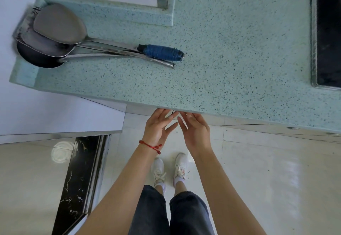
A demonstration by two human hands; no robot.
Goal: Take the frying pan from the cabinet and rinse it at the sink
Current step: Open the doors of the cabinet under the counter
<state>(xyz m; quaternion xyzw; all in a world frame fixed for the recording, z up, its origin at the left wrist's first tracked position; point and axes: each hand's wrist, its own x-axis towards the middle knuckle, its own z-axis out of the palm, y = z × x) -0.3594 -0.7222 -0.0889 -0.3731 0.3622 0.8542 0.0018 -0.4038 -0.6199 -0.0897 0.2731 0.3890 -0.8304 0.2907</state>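
My left hand (158, 127) and my right hand (196, 129) are held side by side just below the front edge of the speckled green countertop (230, 59), palms turned toward each other, fingers straight and spread, holding nothing. Their fingertips reach under the counter edge toward the cabinet front (239, 124), most of which is hidden beneath the counter. A red string bracelet circles my left wrist. No frying pan is in view. The dark sink basin (328, 32) with a steel rim lies at the far right of the counter.
Three metal spatulas and ladles (60, 37) lie stacked at the counter's left end, one with a blue taped handle (162, 52). A white wall corner stands at left, a black marble threshold (79, 179) crosses the glossy tile floor, and my feet in white shoes stand below.
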